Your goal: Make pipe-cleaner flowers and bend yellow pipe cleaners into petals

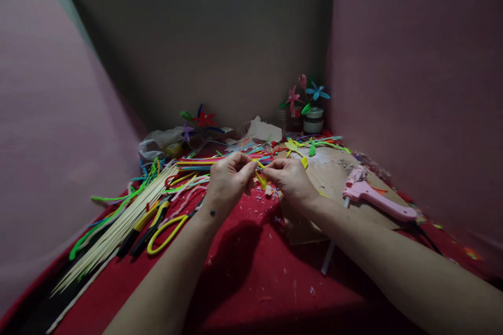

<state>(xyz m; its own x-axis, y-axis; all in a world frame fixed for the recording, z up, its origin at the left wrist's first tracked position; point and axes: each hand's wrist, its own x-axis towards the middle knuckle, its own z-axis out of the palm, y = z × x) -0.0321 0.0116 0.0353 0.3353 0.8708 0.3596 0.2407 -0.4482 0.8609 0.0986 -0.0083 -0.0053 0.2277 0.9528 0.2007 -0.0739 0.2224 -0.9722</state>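
A bent yellow pipe cleaner [261,180] is pinched between my two hands above the red cloth. My left hand [231,180] closes its thumb and fingers on one part of it. Close by on the right, my right hand [293,180] grips another part with its fingertips. Part of the pipe cleaner hangs below the fingers in a narrow fold. Behind my left hand lies a bundle of coloured pipe cleaners [192,164]. Yellow pipe cleaner petals [293,147] rest on the cardboard beyond my right hand.
Thin wooden sticks [118,230], pliers [151,225] and yellow-handled scissors [167,235] lie at left. On the cardboard [334,167] at right rests a pink glue gun [377,200] with its cord. Pipe cleaner flowers [304,94] stand at the back beside a jar [313,121]. Scraps litter the red cloth [251,272].
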